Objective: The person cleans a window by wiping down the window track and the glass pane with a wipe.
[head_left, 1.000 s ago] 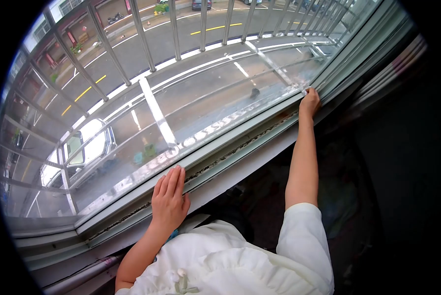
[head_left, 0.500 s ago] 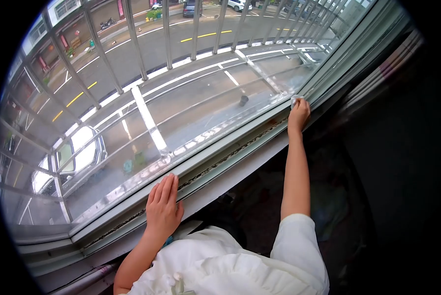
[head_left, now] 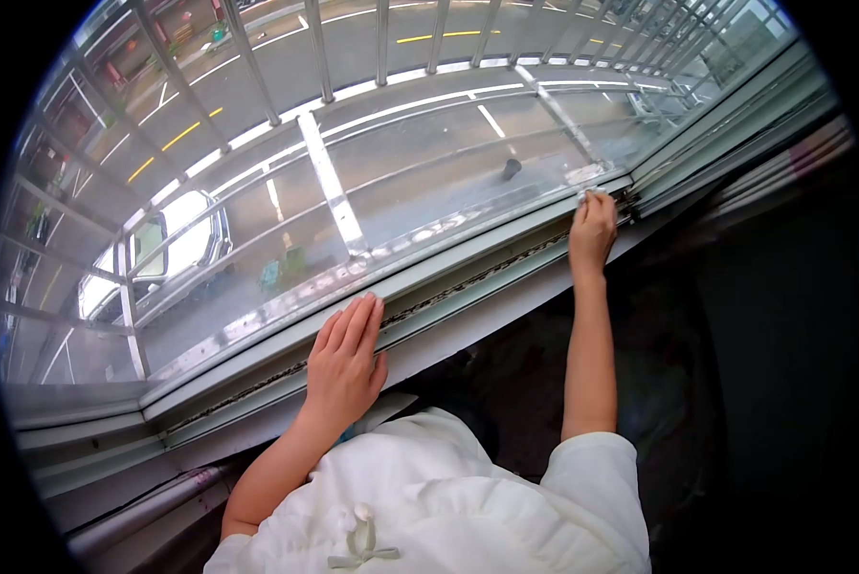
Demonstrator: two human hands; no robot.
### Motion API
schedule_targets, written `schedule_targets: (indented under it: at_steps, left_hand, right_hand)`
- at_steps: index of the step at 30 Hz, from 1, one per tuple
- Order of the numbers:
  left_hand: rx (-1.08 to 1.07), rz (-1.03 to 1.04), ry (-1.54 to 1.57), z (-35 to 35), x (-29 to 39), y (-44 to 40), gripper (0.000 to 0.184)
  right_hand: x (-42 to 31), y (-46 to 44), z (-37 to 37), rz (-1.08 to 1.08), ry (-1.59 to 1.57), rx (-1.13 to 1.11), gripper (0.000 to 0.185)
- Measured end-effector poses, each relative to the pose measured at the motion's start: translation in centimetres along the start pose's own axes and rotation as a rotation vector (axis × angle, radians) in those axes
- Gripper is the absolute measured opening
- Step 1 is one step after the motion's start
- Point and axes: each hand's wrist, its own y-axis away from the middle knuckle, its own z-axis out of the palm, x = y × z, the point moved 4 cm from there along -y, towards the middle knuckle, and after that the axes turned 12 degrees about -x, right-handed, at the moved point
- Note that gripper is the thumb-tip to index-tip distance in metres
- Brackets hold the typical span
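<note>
My right hand [head_left: 594, 230] reaches to the bottom rail near the right corner of the window. Its fingers are closed on a small white wad [head_left: 583, 196], perhaps tissue or cloth, mostly hidden by the fingers. The wad is at the inner edge of the pale window frame [head_left: 247, 356]. My left hand [head_left: 346, 359] lies flat across the frame with fingers stretched out, holding nothing. Between the hands runs a window track [head_left: 477, 277] with dark dirt along its groove.
Metal security bars [head_left: 326, 57] stand outside beyond the glass. Below are a street and a parked white car [head_left: 176, 234]. A bunched curtain [head_left: 764, 172] hangs at the right. A white ledge [head_left: 458, 342] borders the track on my side.
The view has tilted and shifted. Relative to the frame, my right hand has come slightly left, away from the corner, with the white wad. My left hand rests at about the same spot.
</note>
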Motion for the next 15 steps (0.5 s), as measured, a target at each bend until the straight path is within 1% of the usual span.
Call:
schedule_targets:
  at_steps: [5, 7, 9, 10, 11, 12, 14, 15]
  left_hand:
    - [-0.02, 0.006, 0.006, -0.3, 0.0, 0.1, 0.072]
    - [-0.027, 0.003, 0.021, -0.6, 0.0, 0.1, 0.072]
    - [-0.026, 0.03, 0.135, -1.1, 0.0, 0.4, 0.072]
    - [-0.024, 0.022, 0.131, -1.2, -0.1, 0.8, 0.072]
    - [0.024, 0.016, 0.17, -1.4, -0.1, 1.2, 0.073]
    - [0.071, 0.011, 0.209, -1.7, -0.2, 1.7, 0.073]
    - [0.097, 0.015, 0.171, -1.7, -0.8, 2.4, 0.075]
    - [0.122, 0.022, 0.134, -1.8, -1.0, 2.8, 0.076]
  right_hand:
    - [-11.3, 6.3, -0.6, -0.147, -0.128, -0.03, 0.02]
    - [-16.2, 8.8, -1.0, -0.224, -0.156, -0.109, 0.018]
    - [-21.1, 11.4, -1.0, -0.313, -0.216, -0.101, 0.021]
    - [-23.2, 12.9, -0.7, -0.369, -0.274, -0.116, 0.022]
    - [-25.1, 14.1, -0.4, -0.424, -0.331, -0.13, 0.023]
    - [-26.4, 14.7, -0.2, -0.429, -0.337, -0.133, 0.023]
    - [-28.3, 15.7, 0.0, -0.485, -0.492, -0.143, 0.024]
    - [-28.2, 15.7, -0.1, -0.491, -0.498, -0.149, 0.024]
